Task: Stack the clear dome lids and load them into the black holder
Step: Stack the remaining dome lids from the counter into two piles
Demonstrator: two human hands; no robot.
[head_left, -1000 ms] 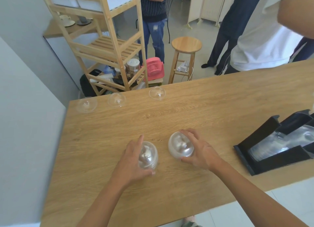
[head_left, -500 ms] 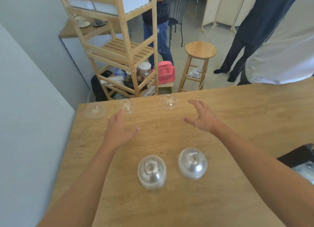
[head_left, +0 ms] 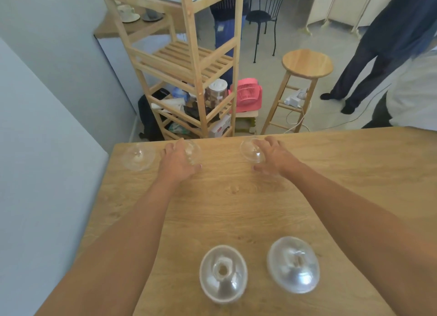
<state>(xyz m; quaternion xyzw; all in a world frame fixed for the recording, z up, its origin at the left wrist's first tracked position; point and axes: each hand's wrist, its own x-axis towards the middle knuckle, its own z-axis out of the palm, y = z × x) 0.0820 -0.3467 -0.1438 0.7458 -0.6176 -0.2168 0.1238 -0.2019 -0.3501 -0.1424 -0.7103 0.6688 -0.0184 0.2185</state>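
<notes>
The left hand (head_left: 178, 160) is curling fingers and thumb around the middle dome lid (head_left: 194, 151) at the wooden table's (head_left: 236, 197) 11 o'clock. The right hand (head_left: 275, 158), well apart, is cupping the right dome lid (head_left: 250, 150) at 12 o'clock. The left dome lid (head_left: 138, 156) is lying free at the left hand's 9 o'clock. Two lid stacks, the left stack (head_left: 223, 274) and the right stack (head_left: 293, 265), are standing side by side at 6 o'clock.

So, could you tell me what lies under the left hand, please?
A clear dome lid on the table: its right side shows past the left hand; the rest is covered.
</notes>
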